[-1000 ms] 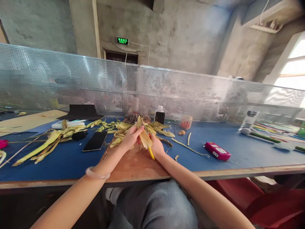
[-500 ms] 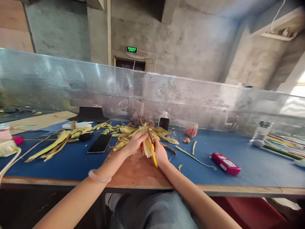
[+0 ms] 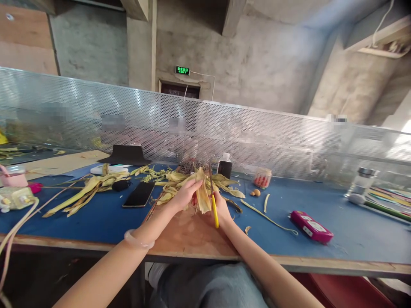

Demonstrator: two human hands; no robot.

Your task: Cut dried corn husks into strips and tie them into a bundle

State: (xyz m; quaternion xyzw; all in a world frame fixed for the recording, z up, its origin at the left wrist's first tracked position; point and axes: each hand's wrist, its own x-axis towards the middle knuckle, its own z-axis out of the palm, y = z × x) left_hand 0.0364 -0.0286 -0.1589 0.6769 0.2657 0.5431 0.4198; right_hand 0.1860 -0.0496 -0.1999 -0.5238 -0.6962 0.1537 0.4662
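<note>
My left hand is closed on a piece of dried husk, pale yellow and held upright over the wooden board. In my right hand are yellow-handled scissors, their dark blades pointing up and away just right of the husk. The scissors and the husk appear slightly apart. Behind both hands lies a heap of dried husks. Something red shows partly behind my left fingers; I cannot make out what it is.
A black phone and more husks lie to the left. On the right are a magenta pack, a jar with red contents and a clear bottle. A dark bottle stands behind the heap, before a perforated metal screen.
The scissors have moved off the husk to its right; their blades crossed in front of it before. My left hand still holds the husk. The whole view has shifted slightly.
</note>
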